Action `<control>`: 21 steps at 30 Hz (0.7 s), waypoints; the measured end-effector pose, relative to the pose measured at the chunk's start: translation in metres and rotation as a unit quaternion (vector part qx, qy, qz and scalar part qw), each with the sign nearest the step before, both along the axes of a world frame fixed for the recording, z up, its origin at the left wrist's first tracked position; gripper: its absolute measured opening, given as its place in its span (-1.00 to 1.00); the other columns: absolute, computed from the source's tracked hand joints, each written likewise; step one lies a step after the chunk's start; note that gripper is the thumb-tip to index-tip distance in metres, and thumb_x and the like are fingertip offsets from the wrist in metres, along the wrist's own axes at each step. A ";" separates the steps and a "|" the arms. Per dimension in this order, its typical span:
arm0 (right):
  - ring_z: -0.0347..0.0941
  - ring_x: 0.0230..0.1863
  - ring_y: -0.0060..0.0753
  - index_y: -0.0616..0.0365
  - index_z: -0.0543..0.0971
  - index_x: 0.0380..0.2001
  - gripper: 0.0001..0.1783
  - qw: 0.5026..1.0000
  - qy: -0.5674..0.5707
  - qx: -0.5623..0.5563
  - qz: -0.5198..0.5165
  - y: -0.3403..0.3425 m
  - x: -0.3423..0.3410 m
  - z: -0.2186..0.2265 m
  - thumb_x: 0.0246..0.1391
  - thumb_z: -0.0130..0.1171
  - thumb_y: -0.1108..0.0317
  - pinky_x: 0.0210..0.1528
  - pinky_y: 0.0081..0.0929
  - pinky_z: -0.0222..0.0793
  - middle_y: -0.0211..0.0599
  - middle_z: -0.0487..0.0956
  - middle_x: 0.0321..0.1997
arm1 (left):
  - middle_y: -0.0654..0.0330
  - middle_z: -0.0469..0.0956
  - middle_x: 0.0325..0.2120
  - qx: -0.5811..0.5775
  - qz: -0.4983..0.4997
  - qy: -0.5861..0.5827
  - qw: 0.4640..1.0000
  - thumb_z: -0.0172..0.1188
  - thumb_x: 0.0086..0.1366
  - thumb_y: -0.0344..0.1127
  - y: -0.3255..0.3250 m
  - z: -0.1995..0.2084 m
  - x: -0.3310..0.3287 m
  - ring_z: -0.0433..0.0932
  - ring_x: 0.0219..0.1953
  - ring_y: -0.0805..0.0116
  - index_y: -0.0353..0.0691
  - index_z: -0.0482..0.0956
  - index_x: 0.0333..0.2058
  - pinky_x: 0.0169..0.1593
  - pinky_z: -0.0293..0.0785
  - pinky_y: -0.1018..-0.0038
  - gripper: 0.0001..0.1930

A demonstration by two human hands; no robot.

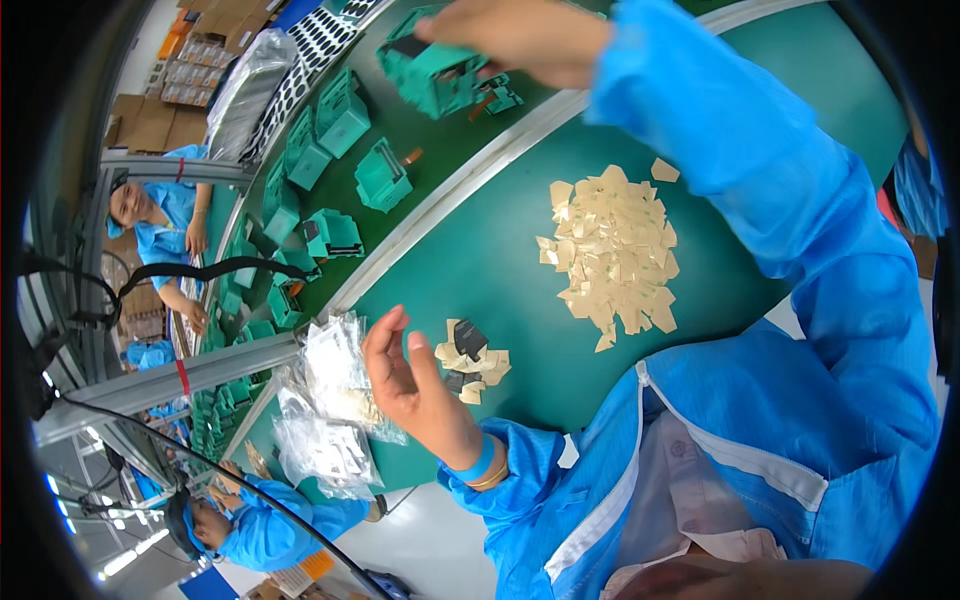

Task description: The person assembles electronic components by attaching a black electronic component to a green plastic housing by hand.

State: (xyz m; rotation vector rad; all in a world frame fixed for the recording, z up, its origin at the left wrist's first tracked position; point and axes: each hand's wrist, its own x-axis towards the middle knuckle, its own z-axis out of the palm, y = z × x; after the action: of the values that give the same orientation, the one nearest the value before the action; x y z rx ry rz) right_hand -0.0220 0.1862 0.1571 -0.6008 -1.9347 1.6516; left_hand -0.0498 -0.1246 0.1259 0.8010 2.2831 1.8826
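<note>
My right hand (520, 40) reaches over the green belt at the top of the view. Its fingers are closed on a green plastic housing (430, 80) with a black patch on its upper side; both are blurred by motion. My left hand (425, 400) is held above the work surface, fingers loosely bent and apart, with nothing in it. Right beside it lies a small heap of tan paper pieces and black pads (470, 345). A large pile of tan paper pieces (615, 250) is spread on the green table (430, 270).
Several more green housings (383, 175) stand along the belt (440, 150). A metal rail (470, 170) divides belt from table. Clear plastic bags (325, 450) lie left of my left hand. A black cable (220, 265) hangs at left. Two co-workers in blue (165, 215) are beyond the belt and at lower left.
</note>
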 end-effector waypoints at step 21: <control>0.51 -0.17 -0.14 0.10 0.61 -0.19 -0.79 0.882 -0.210 0.375 -0.194 -0.099 -0.215 -0.124 0.17 0.04 0.34 -0.09 -0.29 0.40 -0.26 0.58 -0.21 | 0.11 0.51 -0.16 -0.321 -0.061 0.190 0.926 0.34 0.16 -0.39 -0.107 -0.051 -0.047 0.44 -0.04 0.15 -0.18 0.67 -0.10 0.07 0.35 0.29 -0.71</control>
State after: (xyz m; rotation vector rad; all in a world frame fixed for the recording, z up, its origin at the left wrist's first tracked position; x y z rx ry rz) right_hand -0.2375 0.0870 0.0326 -0.9758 -2.3328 0.4625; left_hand -0.0965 -0.2318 0.0748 1.2202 2.7297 0.8637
